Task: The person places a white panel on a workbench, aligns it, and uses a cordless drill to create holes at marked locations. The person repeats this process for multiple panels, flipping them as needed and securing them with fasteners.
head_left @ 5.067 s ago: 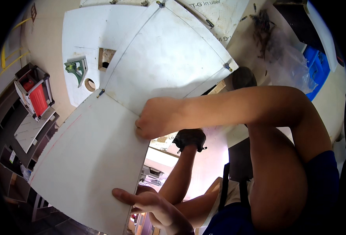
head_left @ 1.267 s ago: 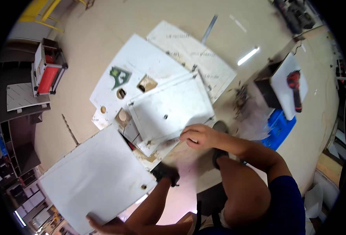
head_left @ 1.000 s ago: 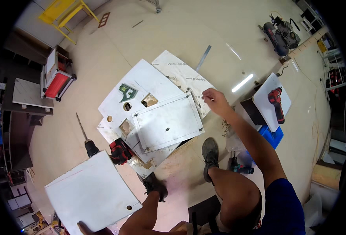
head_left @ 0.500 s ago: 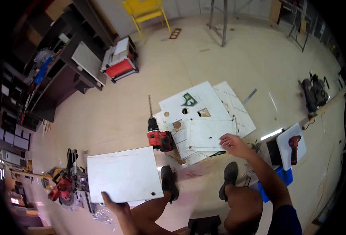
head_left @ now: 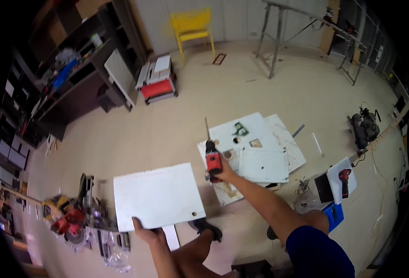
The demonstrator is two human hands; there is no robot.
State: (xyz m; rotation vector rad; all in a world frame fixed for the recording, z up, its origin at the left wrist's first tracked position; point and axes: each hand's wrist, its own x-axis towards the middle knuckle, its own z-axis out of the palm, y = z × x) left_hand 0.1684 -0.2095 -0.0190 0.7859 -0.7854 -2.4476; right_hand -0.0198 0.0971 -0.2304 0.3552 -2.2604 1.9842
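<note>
My left hand (head_left: 148, 233) grips the near edge of a white rectangular board (head_left: 158, 197), thumb on top and fingers hidden beneath. That board has one small dark hole near its near right corner. My right hand (head_left: 224, 170) is closed around the handle of a red and black cordless drill (head_left: 213, 161), whose long bit points away from me. Right of the drill, a smaller white panel (head_left: 263, 166) with a hole in its middle lies on a stack of white boards (head_left: 265, 126). A green square-like tool (head_left: 240, 129) rests on the stack near several cut holes.
At the left stands a red and yellow saw (head_left: 70, 222). A second red drill (head_left: 345, 180) lies on a white lid at the right, above a blue box (head_left: 334, 215). Farther off are a red table saw (head_left: 159, 88), a yellow chair (head_left: 191, 28) and a black compressor-like machine (head_left: 364, 126).
My right hand has moved left from the small panel and taken hold of the drill. The view has shifted, and the left hand still holds the board.
</note>
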